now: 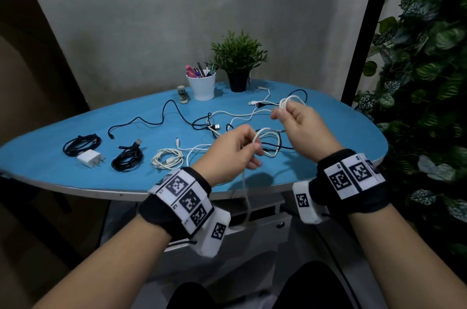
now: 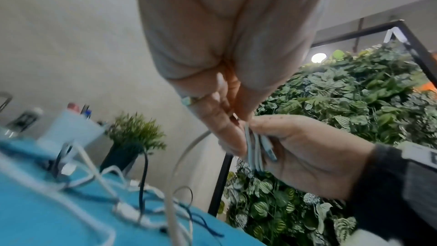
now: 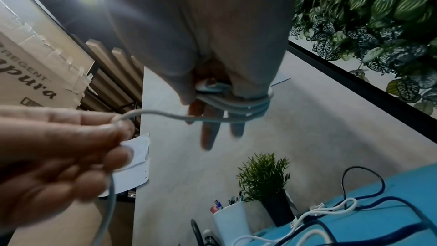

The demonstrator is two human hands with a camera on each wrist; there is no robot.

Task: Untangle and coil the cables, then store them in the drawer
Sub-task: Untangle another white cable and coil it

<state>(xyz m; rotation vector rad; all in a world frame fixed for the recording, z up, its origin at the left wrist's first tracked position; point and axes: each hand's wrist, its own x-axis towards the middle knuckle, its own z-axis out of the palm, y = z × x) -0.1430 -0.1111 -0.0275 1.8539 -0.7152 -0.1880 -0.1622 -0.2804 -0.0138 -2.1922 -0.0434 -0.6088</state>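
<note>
My right hand (image 1: 280, 112) holds several wound loops of a white cable (image 1: 290, 102) above the blue table (image 1: 50, 164). In the right wrist view those loops (image 3: 238, 105) wrap round its fingers (image 3: 209, 137). My left hand (image 1: 256, 147) pinches the same cable's free run (image 1: 267, 133) a little lower and to the left. The cable's tail (image 1: 246, 197) hangs past the table's front edge. A tangle of black and white cables (image 1: 214, 120) lies mid-table. Two black coils (image 1: 80, 145) (image 1: 127, 157) and a white coil (image 1: 168, 159) lie at the left.
A white charger plug (image 1: 89, 158) lies between the black coils. At the back stand a pen cup (image 1: 202, 87), a potted plant (image 1: 238, 63) and a small stapler (image 1: 182, 95). A white drawer unit with a knob (image 1: 279, 225) sits under the table. Leafy wall (image 1: 424, 81) at right.
</note>
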